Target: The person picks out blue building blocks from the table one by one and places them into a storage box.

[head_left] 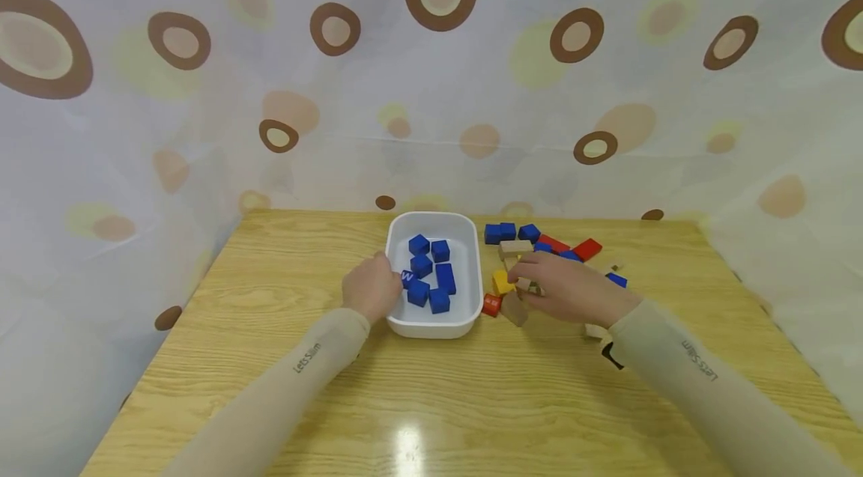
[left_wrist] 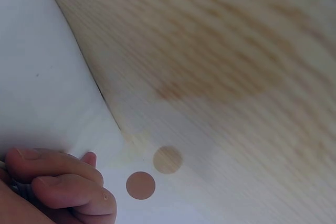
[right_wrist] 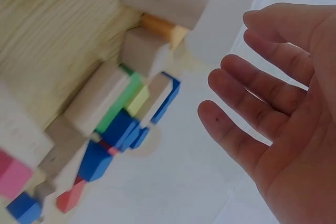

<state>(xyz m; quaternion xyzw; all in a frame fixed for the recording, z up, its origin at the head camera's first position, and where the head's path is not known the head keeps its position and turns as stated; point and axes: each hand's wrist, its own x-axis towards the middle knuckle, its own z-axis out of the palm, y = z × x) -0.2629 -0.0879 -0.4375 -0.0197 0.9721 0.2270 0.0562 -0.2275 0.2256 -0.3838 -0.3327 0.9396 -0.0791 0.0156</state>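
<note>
Grips the left rim of a white tray (head_left: 433,330) with the left hand (head_left: 372,288), curled at the edge right beside a blue block marked W (head_left: 408,279). Holds nothing with the right hand (head_left: 569,286), slack and lightly bent at the fingers, bare across the palm in the right wrist view. Reaches with it over a scatter of loose blocks (head_left: 541,246) to the right of the tray. Has a yellow block (head_left: 500,282) just left of those fingertips, a tan wooden block (head_left: 515,310) lower and nearer the body, and a small red block (head_left: 491,305) close by the tray's right wall. Cannot tell, from the head view, of any contact between those fingertips and the wooden pieces under them. Has a row of blue blocks (head_left: 507,231) farther back, and a flat red block (head_left: 587,249) beyond the right knuckles. Includes seven blue pieces (head_left: 445,278) inside the tray, well apart from the right hand, all on a wood-grained table (head_left: 283,260).
</note>
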